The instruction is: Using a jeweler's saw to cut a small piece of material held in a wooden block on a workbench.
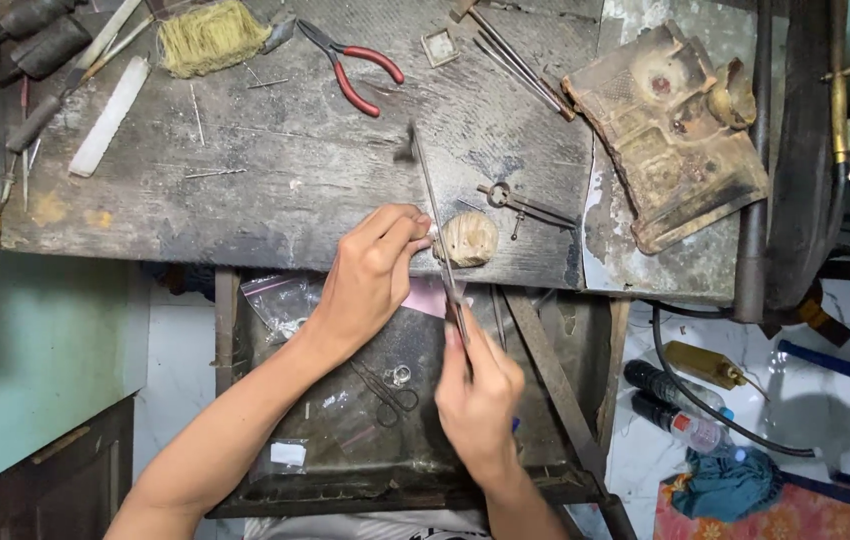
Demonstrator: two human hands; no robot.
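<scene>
Below, the tray holds scissors; right hand grips a file, left hand pinches something small

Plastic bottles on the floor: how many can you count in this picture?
2. Both lie side by side on the white floor at lower right: a dark-capped bottle and, just below it, a red-capped bottle by the teal cloth. Others may be hidden under the bench.

A dark, scarred wooden bench fills the top of the view, a drawer tray pulled out below it. At left stands a pale green wall. White floor tiles show at right, with a patterned red mat.
</scene>
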